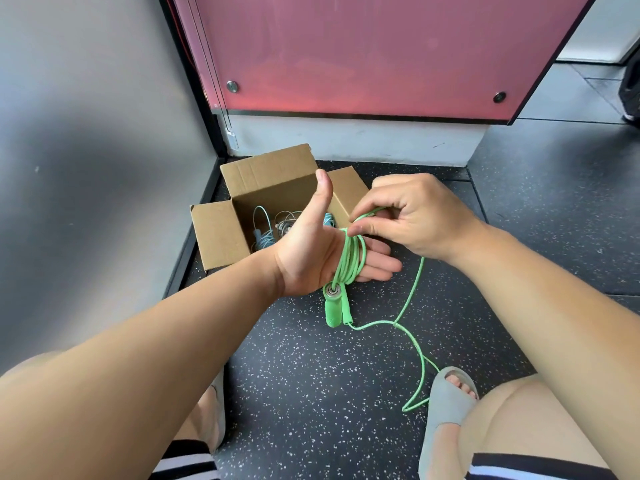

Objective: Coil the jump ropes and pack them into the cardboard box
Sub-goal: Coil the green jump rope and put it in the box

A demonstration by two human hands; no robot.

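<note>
Far left on the speckled dark floor [311, 375]: open cardboard box [270, 188], coiled blue and grey ropes [263, 233] inside. Just nearer, left hand [311, 258] flat, fingers straight, thumb up, wound round with the green jump rope [349, 258]. Right hand [419, 220] pinching the rope's top loop. Two green handles [332, 306] dangling below the left palm; loose tail trailing near-right toward a grey sandal [446, 400].
</note>
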